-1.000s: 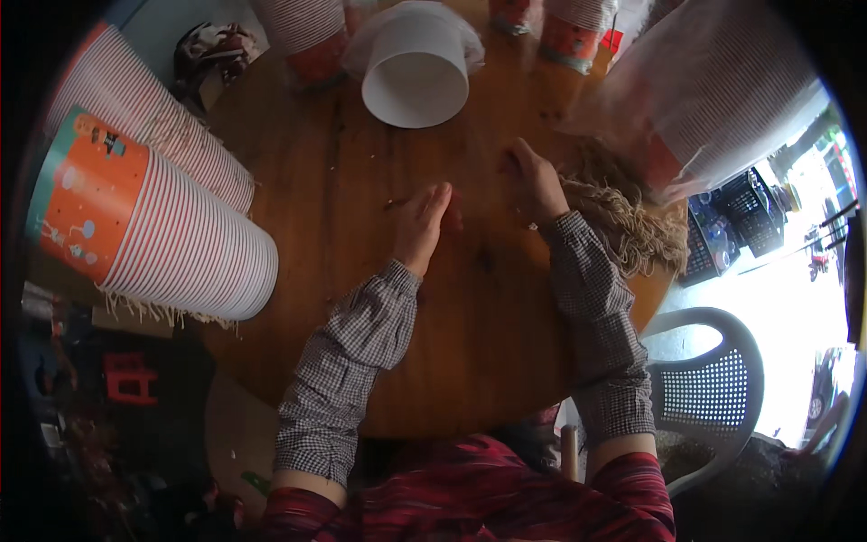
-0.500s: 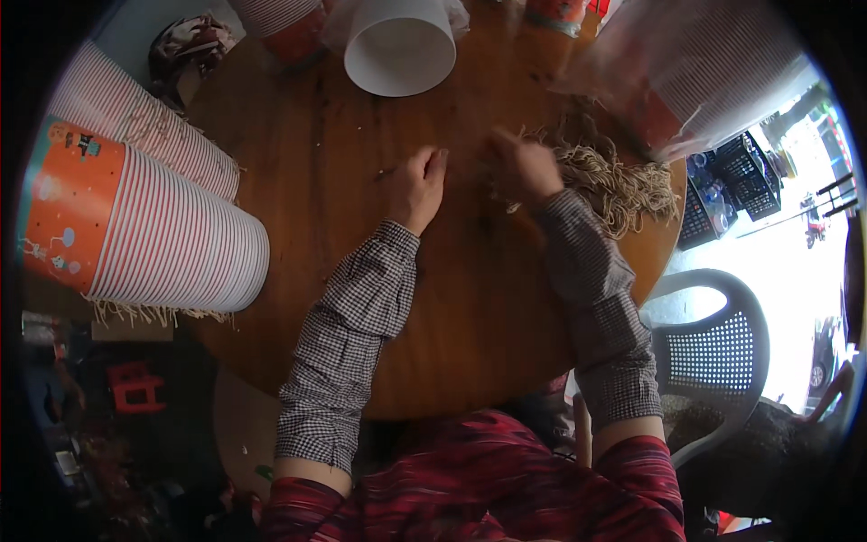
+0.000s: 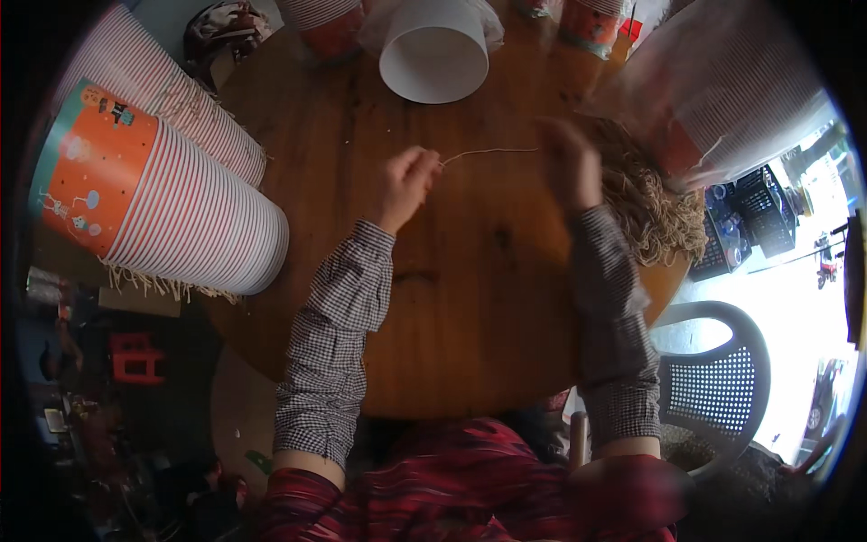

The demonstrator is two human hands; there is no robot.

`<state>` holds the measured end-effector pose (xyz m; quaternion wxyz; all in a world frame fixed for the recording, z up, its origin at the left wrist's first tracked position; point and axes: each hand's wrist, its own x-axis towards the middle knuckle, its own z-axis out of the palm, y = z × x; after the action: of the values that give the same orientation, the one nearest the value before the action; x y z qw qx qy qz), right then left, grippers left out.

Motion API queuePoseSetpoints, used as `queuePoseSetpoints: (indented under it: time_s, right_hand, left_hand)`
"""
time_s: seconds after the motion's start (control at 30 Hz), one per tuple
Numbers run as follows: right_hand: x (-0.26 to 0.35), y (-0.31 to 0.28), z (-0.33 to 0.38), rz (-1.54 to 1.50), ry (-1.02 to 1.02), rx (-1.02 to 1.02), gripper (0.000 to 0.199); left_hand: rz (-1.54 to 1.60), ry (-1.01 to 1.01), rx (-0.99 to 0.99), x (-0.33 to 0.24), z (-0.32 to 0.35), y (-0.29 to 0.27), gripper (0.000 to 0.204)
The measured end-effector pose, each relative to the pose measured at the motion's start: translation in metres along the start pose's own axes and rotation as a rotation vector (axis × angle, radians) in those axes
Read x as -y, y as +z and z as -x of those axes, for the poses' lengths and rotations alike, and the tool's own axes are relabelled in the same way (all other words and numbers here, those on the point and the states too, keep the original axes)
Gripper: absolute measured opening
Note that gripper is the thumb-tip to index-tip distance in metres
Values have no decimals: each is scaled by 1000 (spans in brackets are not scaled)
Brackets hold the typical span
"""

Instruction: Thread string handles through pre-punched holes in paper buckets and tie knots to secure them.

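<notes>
The left hand (image 3: 404,185) is pinching one end of a thin pale string (image 3: 492,152) between closed fingertips, just above the round wooden table (image 3: 470,307). The right hand (image 3: 571,165) is holding over the other end, but it is blurring with motion, so I cannot tell whether its fingers are closing on the string or merely brushing it. The string is stretching between the 2 hands, almost level, with a slight sag near the left one. Just right of the right hand a heap of tan strings (image 3: 655,203) is lying at the table's edge, touching the sleeve. A single white cup (image 3: 433,54) is lying on its side beyond the hands, its mouth facing the person, and 2 long stacks of striped paper cups (image 3: 172,199) are lying at the left. The step in hand looks like drawing 1 string free of the heap and pulling it straight. The next move probably calls for keeping the left pinch firm and both ends taut, since so thin a strand could easily slip.
</notes>
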<state>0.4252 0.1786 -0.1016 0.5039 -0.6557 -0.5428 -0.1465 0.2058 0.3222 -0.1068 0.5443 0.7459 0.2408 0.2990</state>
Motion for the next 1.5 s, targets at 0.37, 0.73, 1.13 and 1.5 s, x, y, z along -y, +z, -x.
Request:
queuePoseSetpoints:
  time_s: [0.37,0.73,1.13,1.5]
  right_hand:
    - [77,31,19,-737,686,501,20]
    - [39,38,21,-296,283,430,17]
    - [3,80,-15,-239,249,427,17]
    - [11,98,-36,-597,515,377,14]
  left_hand:
    - [-244,313,43,3,7,15,15]
    - [-388,289,71,12,-5,18,9]
    - [-519,298,25,27,-52,10,12]
    - [75,-244,-61,19,-69,-5,53]
